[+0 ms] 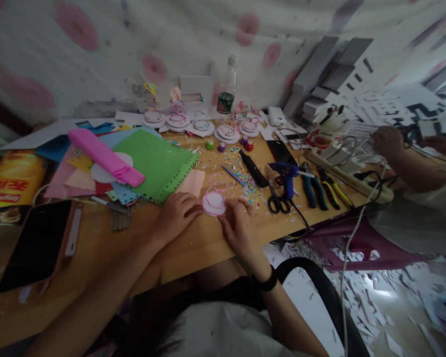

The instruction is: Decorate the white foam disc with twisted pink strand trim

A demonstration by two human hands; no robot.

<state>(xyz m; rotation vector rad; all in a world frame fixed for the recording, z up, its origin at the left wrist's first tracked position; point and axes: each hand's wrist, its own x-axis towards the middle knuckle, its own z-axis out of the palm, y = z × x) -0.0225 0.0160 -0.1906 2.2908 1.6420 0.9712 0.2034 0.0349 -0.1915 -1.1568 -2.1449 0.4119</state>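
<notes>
The left hand point(176, 213), curled, and the right hand point(240, 225), stretched flatter, are both touching the rim of the pink-edged white disc point(213, 202); whether they are pinching or only pressing, I cannot tell. The disc is lying flat on the table point(193, 248), near the green foam sheet point(152, 161) and scissors point(277, 202). Keeping it flat, one hand steadying while the other is pressing evenly, is probably serving best.
</notes>
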